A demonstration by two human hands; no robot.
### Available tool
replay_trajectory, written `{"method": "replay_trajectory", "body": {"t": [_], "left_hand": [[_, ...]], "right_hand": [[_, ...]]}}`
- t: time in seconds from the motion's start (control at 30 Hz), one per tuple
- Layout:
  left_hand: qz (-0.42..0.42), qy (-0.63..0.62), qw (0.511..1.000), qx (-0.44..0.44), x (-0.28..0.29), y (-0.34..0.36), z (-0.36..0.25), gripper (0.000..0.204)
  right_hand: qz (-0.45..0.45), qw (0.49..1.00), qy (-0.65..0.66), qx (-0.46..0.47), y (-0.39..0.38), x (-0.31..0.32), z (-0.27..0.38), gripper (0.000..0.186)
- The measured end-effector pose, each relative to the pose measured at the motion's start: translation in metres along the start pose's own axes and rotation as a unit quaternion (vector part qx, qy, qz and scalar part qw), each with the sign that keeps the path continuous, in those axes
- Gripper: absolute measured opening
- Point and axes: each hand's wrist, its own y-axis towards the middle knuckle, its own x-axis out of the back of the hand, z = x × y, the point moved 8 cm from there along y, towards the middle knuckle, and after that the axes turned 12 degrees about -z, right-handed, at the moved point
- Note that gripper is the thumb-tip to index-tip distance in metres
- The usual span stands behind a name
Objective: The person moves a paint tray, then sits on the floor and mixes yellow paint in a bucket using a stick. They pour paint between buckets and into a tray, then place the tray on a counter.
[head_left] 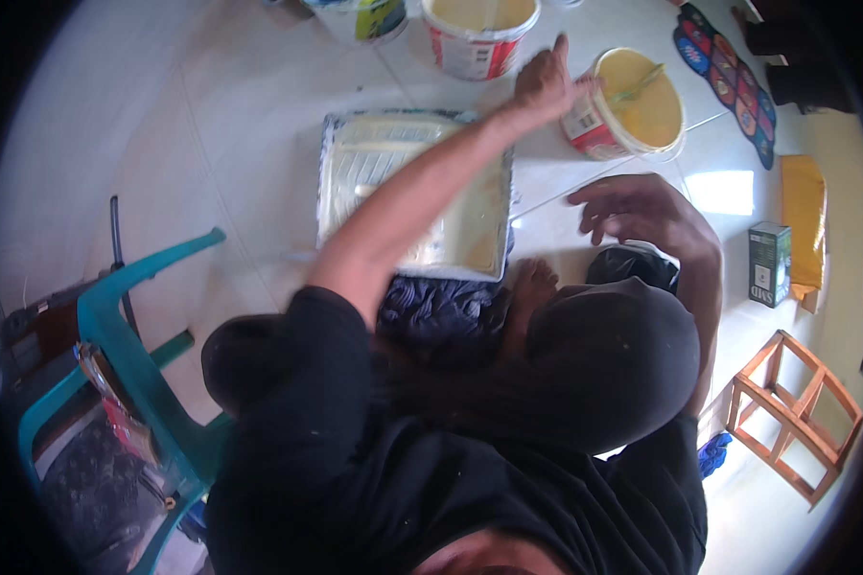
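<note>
My left hand (547, 84) stretches across to the far side with thumb raised and fingers extended, at the near-left rim of a paint bucket (590, 134). Pale yellow paint fills the bucket, and a greenish stick-like tool (640, 86) leans in it. Nothing shows in that hand. My right hand (633, 211) hovers over the floor, nearer to me than this bucket, with fingers loosely bent and apart, holding nothing visible. Under my left forearm lies a paint tray (494, 230) with a ribbed slope, coated in cream paint. My forearm hides part of it.
Beyond the tray stand another paint bucket (451, 56) and a container (360, 24). Dark crumpled cloth (441, 302) lies at the tray's near edge. A teal plastic chair (129, 355) is at left. On the right are a patterned mat (729, 86), a green box (769, 264) and a wooden frame (796, 412).
</note>
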Motion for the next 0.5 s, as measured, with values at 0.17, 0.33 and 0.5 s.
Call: {"method": "replay_trajectory", "body": {"t": [0.17, 0.33, 0.5], "left_hand": [[-0.081, 0.004, 0.988, -0.13, 0.187, 0.0, -0.013, 0.042], [-0.129, 0.139, 0.976, -0.111, 0.321, -0.036, 0.049, 0.04], [-0.202, 0.154, 0.967, 0.028, 0.391, -0.086, 0.108, 0.03]], "right_hand": [[0.417, 0.889, -0.177, 0.063, 0.064, -0.159, -0.025, 0.061], [0.441, 0.768, -0.311, 0.345, 0.057, -0.3, -0.123, 0.058], [0.419, 0.756, -0.387, 0.32, 0.048, -0.312, -0.184, 0.056]]}}
